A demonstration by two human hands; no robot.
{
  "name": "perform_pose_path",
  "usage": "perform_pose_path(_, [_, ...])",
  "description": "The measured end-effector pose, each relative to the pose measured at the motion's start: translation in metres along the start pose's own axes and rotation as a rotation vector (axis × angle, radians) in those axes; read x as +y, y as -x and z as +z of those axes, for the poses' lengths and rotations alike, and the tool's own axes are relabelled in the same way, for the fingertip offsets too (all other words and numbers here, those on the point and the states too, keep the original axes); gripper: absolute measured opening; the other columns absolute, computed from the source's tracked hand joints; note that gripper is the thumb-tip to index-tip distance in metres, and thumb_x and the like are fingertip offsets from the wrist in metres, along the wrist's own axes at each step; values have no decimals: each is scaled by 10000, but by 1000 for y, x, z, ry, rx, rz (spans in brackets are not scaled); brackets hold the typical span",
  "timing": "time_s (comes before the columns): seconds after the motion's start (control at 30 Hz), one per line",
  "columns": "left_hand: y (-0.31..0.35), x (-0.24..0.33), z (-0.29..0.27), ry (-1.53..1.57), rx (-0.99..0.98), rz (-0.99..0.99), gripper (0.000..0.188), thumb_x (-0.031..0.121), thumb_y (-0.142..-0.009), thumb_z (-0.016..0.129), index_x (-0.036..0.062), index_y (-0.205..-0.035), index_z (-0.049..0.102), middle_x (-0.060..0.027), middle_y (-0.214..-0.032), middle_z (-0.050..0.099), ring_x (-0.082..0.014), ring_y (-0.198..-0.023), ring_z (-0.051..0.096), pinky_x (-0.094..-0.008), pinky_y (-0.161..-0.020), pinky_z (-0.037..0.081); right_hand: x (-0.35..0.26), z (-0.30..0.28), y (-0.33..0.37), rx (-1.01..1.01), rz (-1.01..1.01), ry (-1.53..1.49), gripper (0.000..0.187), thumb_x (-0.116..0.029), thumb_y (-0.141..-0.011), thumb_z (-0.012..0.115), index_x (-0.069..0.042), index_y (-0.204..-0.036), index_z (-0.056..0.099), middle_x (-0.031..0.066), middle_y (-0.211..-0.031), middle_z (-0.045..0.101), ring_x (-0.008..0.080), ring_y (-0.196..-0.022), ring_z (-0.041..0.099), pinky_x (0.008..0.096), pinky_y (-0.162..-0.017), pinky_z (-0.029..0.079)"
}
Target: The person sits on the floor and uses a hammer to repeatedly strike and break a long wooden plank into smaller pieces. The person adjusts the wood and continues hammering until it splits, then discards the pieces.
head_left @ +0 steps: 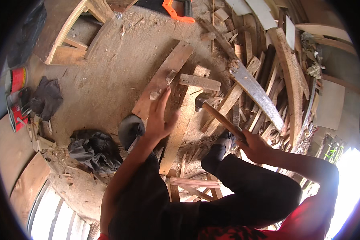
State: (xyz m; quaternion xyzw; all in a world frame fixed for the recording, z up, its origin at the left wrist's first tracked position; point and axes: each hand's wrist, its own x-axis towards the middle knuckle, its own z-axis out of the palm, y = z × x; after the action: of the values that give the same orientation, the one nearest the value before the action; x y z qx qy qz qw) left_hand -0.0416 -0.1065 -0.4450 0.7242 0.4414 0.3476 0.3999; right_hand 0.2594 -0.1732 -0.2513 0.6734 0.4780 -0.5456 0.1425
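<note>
My right hand (pixel 255 148) grips the wooden handle of a hammer (pixel 222 119). The hammer's metal head is beside a long pale plank (pixel 179 130) on the ground. My left hand (pixel 159 122) reaches out over a wide reddish board (pixel 175 58) with its fingers stretched. The fingertips are close to a small clear piece (pixel 155 95), perhaps plastic; whether they touch it I cannot tell. Another small clear piece (pixel 170 76) lies farther up the same board. Across the far end of the pale plank sits a short wood block (pixel 200 82).
A handsaw (pixel 258 94) lies on a heap of scrap wood (pixel 286 80) at the right. At the far edge is an orange-framed tool (pixel 180 15). On the left are a crumpled black plastic bag (pixel 95 150), a dark cloth (pixel 47 98), a red tin (pixel 17 80) and a wooden frame (pixel 64 40).
</note>
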Motion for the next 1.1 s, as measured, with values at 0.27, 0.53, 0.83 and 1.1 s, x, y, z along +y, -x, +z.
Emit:
perform_pose_path(0.27, [3, 27, -7, -29, -361, -11, 332, 83, -923, 623, 45, -1251, 650, -171, -1111, 699, -333, -997, 671, -390, -869, 535, 72, 76, -20, 171, -375, 94, 259, -230, -973, 611, -32, -1094, 497, 195, -731, 631, 417, -613, 640, 505, -539, 503])
perform_pose_path(0.53, [8, 33, 11, 12, -279, 9, 200, 58, -869, 705, 49, -1068, 696, -134, -954, 709, -282, -870, 698, -342, -726, 539, 108, 112, -11, 330, -499, 73, 261, -183, -950, 640, -21, -1105, 506, 188, -720, 643, 400, -615, 652, 481, -509, 504])
perform_pose_path(0.83, [-50, 20, 82, -319, -136, -50, 172, 178, -856, 759, 73, -964, 675, -66, -890, 697, -204, -720, 678, -341, -604, 527, 118, 149, 4, 466, -189, -322, 234, -160, -947, 645, -6, -1075, 525, 224, -717, 648, 407, -669, 679, 457, -563, 501])
perform_pose_path(1.1, [-17, 36, 42, -13, -324, -199, 150, 133, -902, 733, 17, -997, 738, -29, -858, 694, -80, -714, 607, -267, -608, 487, 117, 165, -38, 525, -131, -525, 324, -307, -1004, 587, 6, -945, 525, 190, -674, 614, 327, -616, 641, 423, -573, 472])
